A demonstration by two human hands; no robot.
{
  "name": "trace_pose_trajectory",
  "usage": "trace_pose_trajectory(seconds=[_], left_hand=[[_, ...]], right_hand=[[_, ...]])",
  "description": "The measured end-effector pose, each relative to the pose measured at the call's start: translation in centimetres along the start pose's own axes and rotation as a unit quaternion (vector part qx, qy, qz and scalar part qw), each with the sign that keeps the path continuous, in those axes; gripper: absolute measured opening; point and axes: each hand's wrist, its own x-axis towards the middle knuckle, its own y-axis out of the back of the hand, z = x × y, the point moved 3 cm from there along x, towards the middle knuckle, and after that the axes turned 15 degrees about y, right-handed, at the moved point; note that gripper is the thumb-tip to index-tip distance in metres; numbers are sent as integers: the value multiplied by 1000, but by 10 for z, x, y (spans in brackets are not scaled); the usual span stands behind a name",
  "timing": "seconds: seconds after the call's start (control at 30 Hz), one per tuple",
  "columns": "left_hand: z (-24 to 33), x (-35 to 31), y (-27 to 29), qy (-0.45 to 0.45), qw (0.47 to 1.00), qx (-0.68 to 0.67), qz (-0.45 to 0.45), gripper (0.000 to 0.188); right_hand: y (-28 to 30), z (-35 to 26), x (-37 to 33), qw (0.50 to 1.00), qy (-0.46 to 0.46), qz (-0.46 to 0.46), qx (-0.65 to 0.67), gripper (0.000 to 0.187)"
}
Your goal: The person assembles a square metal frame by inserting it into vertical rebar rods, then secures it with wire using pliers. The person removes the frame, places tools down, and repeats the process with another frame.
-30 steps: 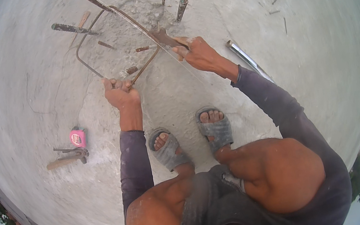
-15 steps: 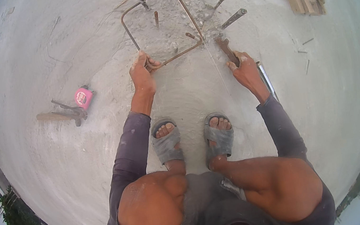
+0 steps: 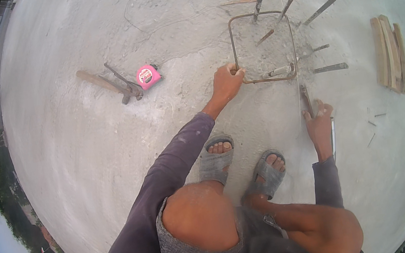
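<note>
The left hand [image 3: 227, 84] clasps a bent metal frame [image 3: 232, 42], ahead to its right; the right hand [image 3: 320, 125] meets a rusty tool [image 3: 306, 99], grip unclear from here. Left of both, a pink tape measure [image 3: 146, 76] bears printed lettering.

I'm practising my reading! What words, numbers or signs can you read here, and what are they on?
Pink tape measure: printing on its label, too small and blurred to quote.
Bent steel loop and wooden strips: no writing that I can see.
</note>
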Motion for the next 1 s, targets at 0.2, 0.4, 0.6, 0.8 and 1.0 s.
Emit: trace_pose_trajectory(seconds=[0.2,0.4,0.6,0.8,1.0], left_hand=[[-5,11,43,-3,986,34,165,27],[2,120,142,-146,880,268,362,29],[4,137,177,-105,858,435,254,26],[15,-4,160,-115,969,-15,217,24],[28,-88,105,81,894,-416,-147,26]], right_hand=[[31,1,-18,997,28,67,5,44],[35,-8,-41,991,48,85,93,31],[24,-51,-45,977,131,82,150,28],[28,-129,-45,920,316,110,205,27],[11,-205,-13,886,305,0,349,28]])
